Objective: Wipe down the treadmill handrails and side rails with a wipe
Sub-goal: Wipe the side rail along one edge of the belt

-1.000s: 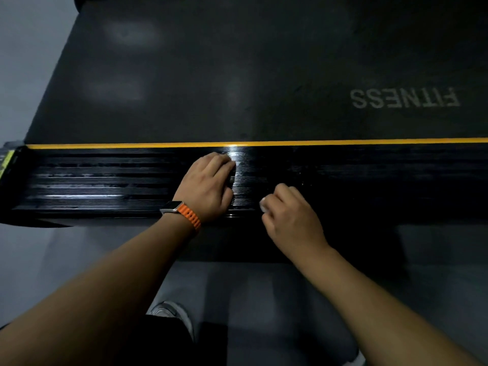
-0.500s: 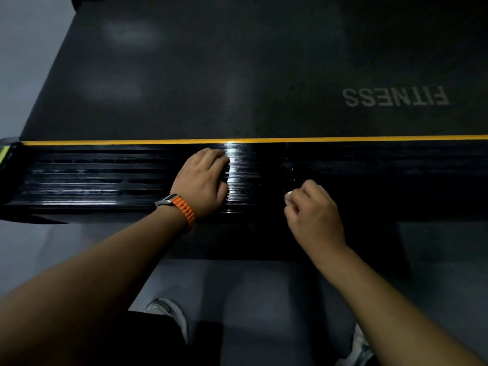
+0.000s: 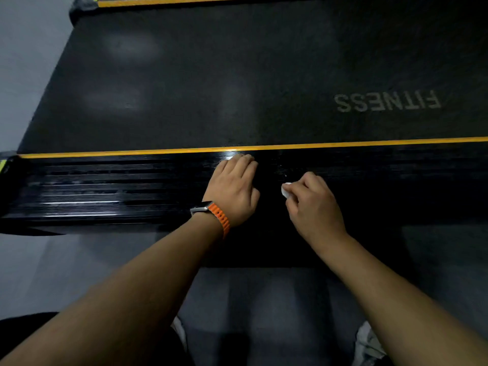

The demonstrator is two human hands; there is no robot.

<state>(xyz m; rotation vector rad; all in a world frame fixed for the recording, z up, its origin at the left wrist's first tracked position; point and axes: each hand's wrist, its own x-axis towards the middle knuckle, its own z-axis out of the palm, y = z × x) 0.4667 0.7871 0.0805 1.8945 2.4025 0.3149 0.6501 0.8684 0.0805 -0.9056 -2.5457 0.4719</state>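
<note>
Fingers are working on the glossy black ribbed side rail crossing mid-frame. The left hand is resting flat with fingers relaxed, and the right hand is pinching a small crumpled white wipe against it. Side-rail wiping is seemingly happening; the next stroke is probably calling for firm pressure along the rail.

Wipe: only a small white corner shows past the fingers of the right hand, which pinches it; the rest is hidden in the grip. Left hand: palm concealed, as is the side rail beneath it. Right of the hands the rail lies in deep shadow, ribbing indistinct, and runs off the right edge. Belt: cut off at right. Far rail: clipped by the top edge. Watch: edge-on, face unreadable. Left shoe: mostly behind the forearm. Right shoe: cut by the bottom edge.
</note>
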